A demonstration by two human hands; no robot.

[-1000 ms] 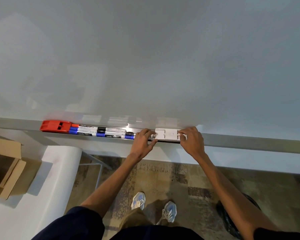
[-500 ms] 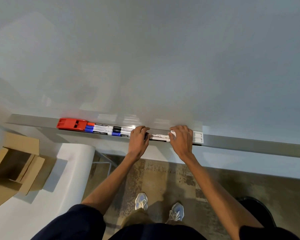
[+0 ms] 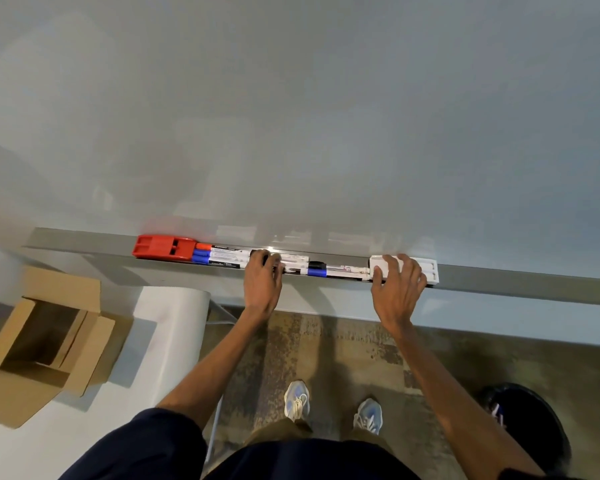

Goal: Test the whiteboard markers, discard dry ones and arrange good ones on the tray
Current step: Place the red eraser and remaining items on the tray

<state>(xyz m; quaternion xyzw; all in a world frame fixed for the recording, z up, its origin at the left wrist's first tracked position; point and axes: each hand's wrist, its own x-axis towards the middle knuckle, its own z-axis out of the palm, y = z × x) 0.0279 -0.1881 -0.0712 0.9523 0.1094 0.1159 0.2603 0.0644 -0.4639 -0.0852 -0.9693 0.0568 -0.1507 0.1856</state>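
While you stand at the whiteboard (image 3: 326, 116), your left hand (image 3: 262, 284) curls its fingers over the markers (image 3: 222, 259) lying in the tray (image 3: 499, 282), though a firm grip cannot be told. At 3 o'clock from it, your right hand (image 3: 397, 289) lies spread and flat on a white block (image 3: 426, 270). A red eraser (image 3: 163, 247) touches the markers' 9 o'clock end. A cardboard box (image 3: 45, 341) sits on the tabletop (image 3: 118, 393) at 8 o'clock

Office or meeting room, large wall-mounted white whiteboard (image 3: 291, 116) with a long grey metal marker tray (image 3: 516, 280), patterned brown carpet floor (image 3: 343, 341), white worktop (image 3: 84, 427) at near left carrying an open brown cardboard box (image 3: 42, 341), black waste bin (image 3: 534, 427) at near right
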